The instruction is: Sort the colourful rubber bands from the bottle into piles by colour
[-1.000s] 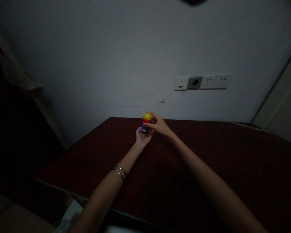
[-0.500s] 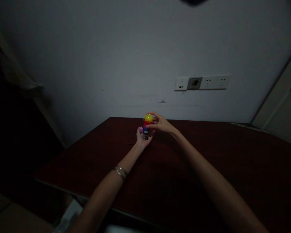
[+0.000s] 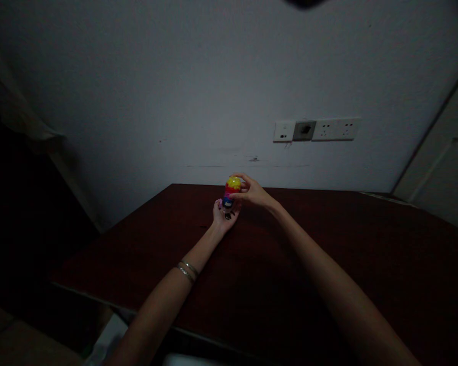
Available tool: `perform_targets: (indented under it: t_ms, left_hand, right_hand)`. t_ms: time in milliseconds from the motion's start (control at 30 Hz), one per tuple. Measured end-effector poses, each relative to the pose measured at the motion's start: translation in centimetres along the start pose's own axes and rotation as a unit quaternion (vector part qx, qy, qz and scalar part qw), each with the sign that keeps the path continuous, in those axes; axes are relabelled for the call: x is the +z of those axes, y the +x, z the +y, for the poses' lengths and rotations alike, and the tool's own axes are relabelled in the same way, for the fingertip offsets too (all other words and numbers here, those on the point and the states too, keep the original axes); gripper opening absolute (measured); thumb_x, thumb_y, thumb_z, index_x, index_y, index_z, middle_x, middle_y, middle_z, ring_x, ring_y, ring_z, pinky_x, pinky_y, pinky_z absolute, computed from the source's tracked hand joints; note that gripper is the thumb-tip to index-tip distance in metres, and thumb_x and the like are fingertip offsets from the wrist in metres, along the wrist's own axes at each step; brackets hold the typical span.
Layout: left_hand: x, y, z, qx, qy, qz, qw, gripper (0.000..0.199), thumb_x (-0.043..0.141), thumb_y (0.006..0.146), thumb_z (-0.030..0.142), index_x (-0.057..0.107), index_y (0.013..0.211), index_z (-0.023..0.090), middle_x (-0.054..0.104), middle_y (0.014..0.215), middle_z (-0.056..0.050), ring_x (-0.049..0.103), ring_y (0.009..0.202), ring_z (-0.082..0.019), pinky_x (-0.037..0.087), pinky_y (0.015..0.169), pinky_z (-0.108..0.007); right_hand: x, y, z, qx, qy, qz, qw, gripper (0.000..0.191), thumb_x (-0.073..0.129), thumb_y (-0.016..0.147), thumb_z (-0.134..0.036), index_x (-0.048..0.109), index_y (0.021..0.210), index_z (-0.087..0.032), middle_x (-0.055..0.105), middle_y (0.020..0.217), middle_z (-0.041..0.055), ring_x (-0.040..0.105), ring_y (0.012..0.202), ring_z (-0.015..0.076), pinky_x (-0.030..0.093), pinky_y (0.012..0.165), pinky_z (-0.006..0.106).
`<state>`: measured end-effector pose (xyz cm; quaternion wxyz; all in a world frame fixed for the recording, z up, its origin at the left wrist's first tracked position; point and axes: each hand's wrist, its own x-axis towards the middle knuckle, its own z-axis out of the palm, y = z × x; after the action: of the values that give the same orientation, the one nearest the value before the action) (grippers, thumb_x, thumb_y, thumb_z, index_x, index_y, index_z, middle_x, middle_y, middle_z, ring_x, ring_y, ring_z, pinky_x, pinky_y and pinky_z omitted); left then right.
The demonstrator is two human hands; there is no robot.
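A small clear container (image 3: pixel 232 191) with yellow, red, pink and blue layers is gripped near its top by the fingers of my right hand (image 3: pixel 254 194). Just below it, my left hand (image 3: pixel 224 217) is turned palm up with a few small dark pieces (image 3: pixel 229 215) on the palm. Something small and pink (image 3: pixel 220 204) shows by the left thumb. The container's lower end is at the left palm, and whether the left fingers close round anything is hard to see.
A dark red table (image 3: pixel 275 264) reaches back to a pale wall (image 3: pixel 168 76) with sockets (image 3: pixel 334 129). A door (image 3: pixel 454 168) stands at the right. White objects lie below the table's front edge at the lower left.
The container has tilted slightly and shifted a little left in my right hand. The dark pieces on my left palm show more clearly. The camera view has moved slightly.
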<state>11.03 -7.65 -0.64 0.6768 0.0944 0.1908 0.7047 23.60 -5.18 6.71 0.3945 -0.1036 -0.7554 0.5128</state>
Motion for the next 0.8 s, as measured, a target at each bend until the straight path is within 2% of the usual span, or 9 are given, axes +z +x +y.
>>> perform_targets:
  t_ms: [67,100,167,267,367,500,600,700,800]
  left_hand:
    - [0.0,-0.1,-0.1,-0.013,0.015,0.006,1.0,0.03,0.038,0.082,0.035,0.058,0.083,0.012,0.063,0.077,-0.011,0.062,0.072,-0.02,0.052,0.064,-0.033]
    - [0.0,-0.2,-0.1,-0.016,0.021,0.015,1.0,0.029,0.039,0.082,0.035,0.057,0.084,0.012,0.063,0.077,-0.011,0.062,0.072,-0.02,0.052,0.064,-0.032]
    - [0.1,-0.4,-0.1,-0.017,0.033,0.032,0.999,0.028,0.039,0.083,0.033,0.057,0.084,0.012,0.063,0.077,-0.011,0.062,0.074,-0.02,0.052,0.063,-0.03]
    - [0.3,-0.6,0.0,-0.056,0.08,0.045,0.994,0.023,0.042,0.082,0.025,0.058,0.087,0.009,0.063,0.082,-0.014,0.062,0.075,-0.019,0.05,0.056,-0.024]
    - [0.3,-0.7,0.2,-0.095,0.117,0.041,0.988,0.021,0.043,0.079,0.017,0.058,0.091,0.007,0.063,0.084,-0.015,0.062,0.073,-0.017,0.049,0.052,-0.021]
    - [-0.1,-0.5,0.6,-0.096,0.139,0.031,0.985,0.02,0.045,0.078,0.016,0.058,0.09,0.009,0.064,0.082,-0.012,0.063,0.076,-0.018,0.05,0.06,-0.026]
    - [-0.3,-0.5,1.0,-0.077,0.18,0.022,0.98,0.021,0.048,0.076,0.024,0.059,0.088,0.01,0.065,0.085,-0.011,0.063,0.081,-0.02,0.048,0.065,-0.029]
    - [-0.3,-0.6,1.2,-0.01,0.23,0.014,0.973,0.021,0.049,0.073,0.026,0.058,0.085,0.012,0.065,0.088,-0.01,0.063,0.082,-0.02,0.045,0.064,-0.028]
    - [-0.2,-0.8,1.3,0.059,0.261,0.031,0.963,0.017,0.049,0.07,0.026,0.057,0.078,0.014,0.066,0.083,-0.008,0.062,0.08,-0.018,0.042,0.064,-0.026]
  right_hand:
    - [-0.1,-0.1,-0.2,0.01,-0.019,-0.05,0.999,0.058,0.072,0.054,-0.019,0.049,0.107,-0.022,0.061,0.094,0.0037,0.059,0.086,0.0175,0.049,0.079,0.035]
    - [-0.1,-0.1,-0.4,0.011,-0.028,-0.054,0.998,0.058,0.072,0.054,-0.018,0.05,0.107,-0.022,0.062,0.094,0.0038,0.059,0.086,0.0178,0.049,0.079,0.035]
    - [-0.2,0.0,-0.9,-0.009,-0.036,-0.011,0.999,0.059,0.071,0.056,-0.019,0.048,0.11,-0.023,0.061,0.094,0.0038,0.059,0.085,0.018,0.049,0.078,0.036]
    - [-0.3,0.2,-1.9,-0.054,-0.05,0.061,0.995,0.061,0.071,0.057,-0.02,0.047,0.113,-0.023,0.06,0.096,0.0042,0.059,0.086,0.0184,0.048,0.08,0.036]
    - [-0.4,0.3,-2.7,-0.072,-0.068,0.072,0.993,0.06,0.071,0.057,-0.02,0.048,0.112,-0.023,0.06,0.097,0.0046,0.059,0.088,0.0189,0.046,0.083,0.037]
    - [-0.3,0.2,-2.8,-0.079,-0.079,0.08,0.991,0.06,0.071,0.058,-0.021,0.048,0.112,-0.023,0.06,0.097,0.0046,0.059,0.088,0.0191,0.046,0.084,0.037]
    - [-0.2,0.2,-2.5,-0.081,-0.09,0.091,0.988,0.059,0.071,0.058,-0.022,0.048,0.112,-0.022,0.06,0.095,0.0044,0.059,0.087,0.019,0.046,0.084,0.037]
    - [-0.3,0.4,-2.3,-0.075,-0.078,0.109,0.988,0.061,0.071,0.056,-0.023,0.048,0.112,-0.022,0.061,0.091,0.0038,0.059,0.085,0.0184,0.047,0.082,0.036]
    - [-0.6,0.6,-2.0,-0.063,-0.052,0.14,0.987,0.065,0.072,0.055,-0.024,0.044,0.114,-0.022,0.061,0.089,0.0031,0.059,0.082,0.0173,0.048,0.079,0.036]
